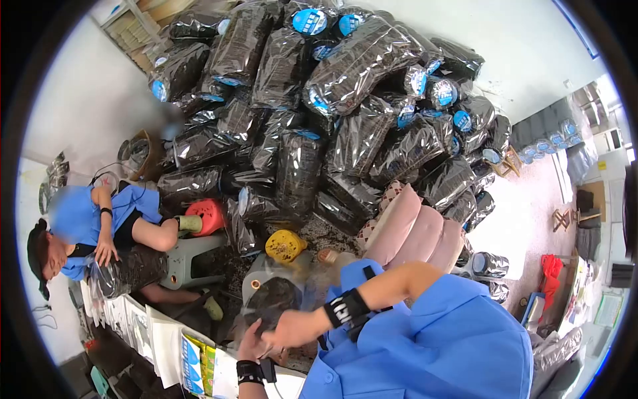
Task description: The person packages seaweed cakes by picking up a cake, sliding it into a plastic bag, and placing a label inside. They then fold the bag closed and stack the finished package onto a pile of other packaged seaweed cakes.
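Note:
A dark bundle in a clear plastic bag (274, 296) stands in front of me, close to a grey stool. My right hand (292, 330) is at the near end of this bag, its fingers closed on what looks like the plastic; the grip is partly blurred. Just beside it, my left hand (248, 344) has its fingers stretched and apart, near the bag's edge. The hands nearly touch. Black bands circle both my wrists.
Many bags of stacked dark pots (362, 63) are heaped against the wall. A co-worker (100, 213) sits at left with a similar bag (136, 269). Nearby are a yellow stool (286, 246), a red stool (203, 216), a pink cushioned seat (415, 229) and packets (198, 366).

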Action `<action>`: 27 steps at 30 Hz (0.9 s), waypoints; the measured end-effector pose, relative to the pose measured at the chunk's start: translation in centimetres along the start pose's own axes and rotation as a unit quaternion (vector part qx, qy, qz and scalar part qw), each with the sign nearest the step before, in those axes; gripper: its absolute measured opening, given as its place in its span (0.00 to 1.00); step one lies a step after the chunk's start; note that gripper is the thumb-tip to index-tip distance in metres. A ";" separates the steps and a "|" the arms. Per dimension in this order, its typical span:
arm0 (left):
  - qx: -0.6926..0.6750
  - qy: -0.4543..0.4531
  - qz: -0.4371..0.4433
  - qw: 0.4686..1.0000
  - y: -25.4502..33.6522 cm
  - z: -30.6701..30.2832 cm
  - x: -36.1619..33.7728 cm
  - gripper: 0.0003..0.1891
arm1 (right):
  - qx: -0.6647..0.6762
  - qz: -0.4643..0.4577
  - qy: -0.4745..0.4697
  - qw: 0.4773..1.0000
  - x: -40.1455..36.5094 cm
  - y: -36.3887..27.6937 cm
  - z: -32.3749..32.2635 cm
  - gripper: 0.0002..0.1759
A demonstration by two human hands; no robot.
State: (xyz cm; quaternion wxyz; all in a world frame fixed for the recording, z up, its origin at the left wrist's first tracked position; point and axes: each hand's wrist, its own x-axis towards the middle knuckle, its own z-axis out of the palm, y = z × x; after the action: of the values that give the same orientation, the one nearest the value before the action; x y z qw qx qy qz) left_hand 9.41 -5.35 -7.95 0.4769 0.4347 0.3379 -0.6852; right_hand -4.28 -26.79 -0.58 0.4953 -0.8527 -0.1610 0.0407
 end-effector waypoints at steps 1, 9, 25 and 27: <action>-0.040 -0.034 -0.057 0.997 0.1 -1.4 1.3 0.25 | -0.033 0.008 0.011 0.999 -0.7 0.7 -0.9 0.14; 0.430 0.006 0.385 0.817 -3.3 -5.6 4.7 0.21 | 0.086 -0.043 0.053 0.994 2.9 -4.4 8.5 0.11; -0.134 0.109 -0.044 0.984 1.9 -2.9 -3.6 0.26 | -0.124 0.049 0.047 0.990 -0.1 2.8 3.6 0.08; 0.144 0.048 0.163 0.975 -0.1 -5.5 -2.6 0.28 | -0.110 -0.003 0.002 0.994 0.3 2.9 4.0 0.10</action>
State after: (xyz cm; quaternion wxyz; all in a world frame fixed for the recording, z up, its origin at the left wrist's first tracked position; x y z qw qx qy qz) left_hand 11.21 0.48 -7.77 0.4979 0.5802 0.1826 -0.6182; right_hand -4.24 -24.67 -5.07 0.3991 -0.9015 -0.1661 0.0194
